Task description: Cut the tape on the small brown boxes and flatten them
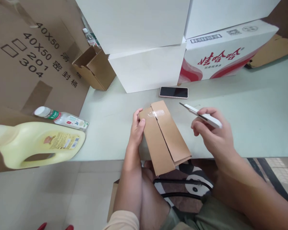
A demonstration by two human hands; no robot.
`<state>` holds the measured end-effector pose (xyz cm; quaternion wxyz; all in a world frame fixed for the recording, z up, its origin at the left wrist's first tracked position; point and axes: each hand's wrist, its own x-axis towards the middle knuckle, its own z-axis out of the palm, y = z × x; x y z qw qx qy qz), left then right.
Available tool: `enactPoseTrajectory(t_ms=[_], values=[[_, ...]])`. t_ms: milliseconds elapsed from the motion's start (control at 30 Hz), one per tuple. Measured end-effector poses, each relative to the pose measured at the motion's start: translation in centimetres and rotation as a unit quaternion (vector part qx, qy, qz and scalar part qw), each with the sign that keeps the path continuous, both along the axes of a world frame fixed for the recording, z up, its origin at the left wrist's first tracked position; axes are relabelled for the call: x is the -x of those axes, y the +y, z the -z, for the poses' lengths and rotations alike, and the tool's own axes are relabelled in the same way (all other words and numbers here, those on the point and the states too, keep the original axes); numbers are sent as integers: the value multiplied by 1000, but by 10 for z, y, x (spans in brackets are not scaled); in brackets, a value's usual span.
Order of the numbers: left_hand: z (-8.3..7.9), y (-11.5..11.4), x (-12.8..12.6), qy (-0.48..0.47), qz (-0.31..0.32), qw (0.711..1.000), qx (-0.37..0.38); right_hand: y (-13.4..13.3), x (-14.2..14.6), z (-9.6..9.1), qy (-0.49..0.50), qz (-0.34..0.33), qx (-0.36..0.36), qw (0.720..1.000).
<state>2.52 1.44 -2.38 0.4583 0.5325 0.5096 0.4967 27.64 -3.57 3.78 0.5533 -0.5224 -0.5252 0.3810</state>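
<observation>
- Large flat brown cardboard sheet (pixel 26 57) covers the table's (pixel 254 105) left end; printed "40X50", "201", "304" plus characters.
- Pale yellow plastic jug (pixel 38 143) with handle lies on its side at the near left edge of the table, label facing up.
- Small clear water bottle (pixel 62 118), white cap, green-and-white label, lies just behind the jug, touching or nearly touching it; cannot tell which.
- Small open brown carton (pixel 93 67) stands toward the far left of the table, against the white boxes.
- Two white boxes (pixel 144 41) stacked along the far edge, centre.
- Left hand (pixel 136 127): fingers closed around the left side of the small brown cardboard box (pixel 163 137), thumb on top near its far end. Grip is firm contact, not hovering.
- Small brown cardboard box sits at the near edge of the table, centre, its near end overhanging the edge above the person's lap. Top flaps meet in a seam along its length; a clear tape patch (pixel 157 113) sits at the far end of the seam.
- Phone (pixel 173 92), dark screen up, lies flat behind the box, near the white boxes, well apart from both hands.
- Right hand (pixel 213 134): fingers closed on a white utility knife (pixel 201 115), blade tip pointing left toward the box's far end, just beside it, not touching.
- White box with red printing (pixel 225 54) stands at the far right.
</observation>
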Motion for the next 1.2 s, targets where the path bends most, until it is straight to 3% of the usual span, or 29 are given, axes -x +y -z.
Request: enactPoseTrajectory(t_ms=[67,267,400,567,833,1200], values=[[1,0,0,11,-1,1000,0,-10,1,-2,-25,-5,-51,998],[2,2,-1,22,-6,1000,-16,-31,10,-18,-175,-138,-163,961],[3,2,-2,19,-1,1000,-15,-29,18,-27,-268,-108,-204,935],[3,1,-2,19,2,1000,-14,-25,21,-23,-275,-67,-240,928],[3,0,-7,14,32,999,-25,-27,25,-19,-336,-44,-243,909],[5,-5,-11,14,41,998,-36,-28,31,-15,-356,-21,-227,906]])
